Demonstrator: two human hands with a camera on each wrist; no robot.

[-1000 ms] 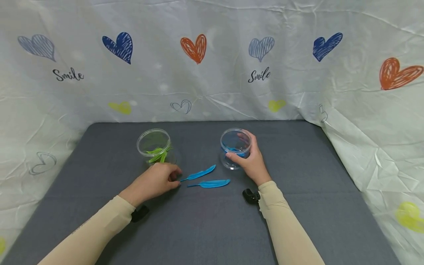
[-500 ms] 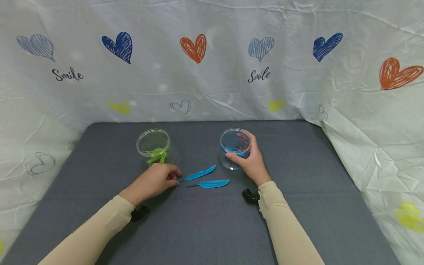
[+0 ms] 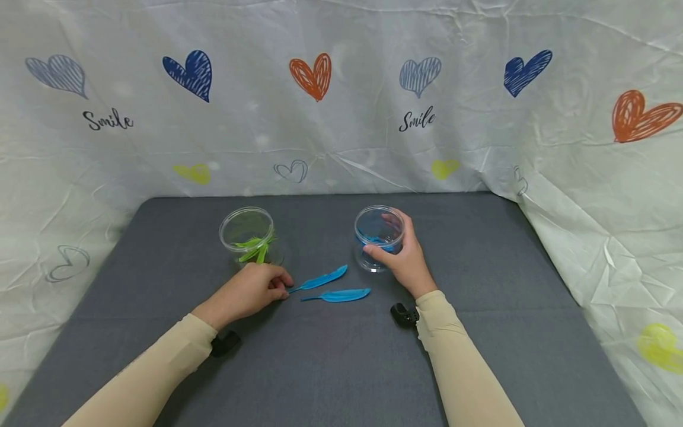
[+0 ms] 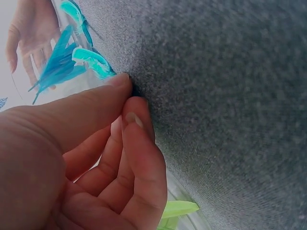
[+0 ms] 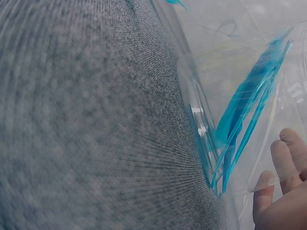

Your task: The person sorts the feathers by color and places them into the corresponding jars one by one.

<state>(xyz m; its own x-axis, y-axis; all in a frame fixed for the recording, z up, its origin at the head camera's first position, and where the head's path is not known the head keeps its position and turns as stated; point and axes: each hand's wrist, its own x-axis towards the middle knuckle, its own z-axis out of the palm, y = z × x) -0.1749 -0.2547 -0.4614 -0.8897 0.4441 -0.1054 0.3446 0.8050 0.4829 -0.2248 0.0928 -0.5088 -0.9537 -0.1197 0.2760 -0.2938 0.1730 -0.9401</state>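
My left hand (image 3: 244, 295) pinches the quill end of a blue feather (image 3: 326, 279) between thumb and forefinger. That feather lies on the grey cloth, its broad end pointing right. Just below it rests a second blue feather (image 3: 345, 295), which nothing touches. At the right, my right hand (image 3: 409, 261) grips a clear round jar (image 3: 373, 267) that stands upright, with the thumb in front and the fingers behind. Several blue feathers (image 5: 249, 96) lean inside this jar, seen through its wall in the right wrist view. In the left wrist view, the fingertips cover the quill's tip.
Behind my left hand stands another clear jar (image 3: 224, 242) with green feathers (image 3: 259, 254) in it. Both jars have open tops. The grey tablecloth (image 3: 331, 367) runs back to a white curtain (image 3: 363, 35) printed with hearts.
Early on, the left fingertips slid very slightly left at the feather's quill. The right hand and both jars have kept their places.
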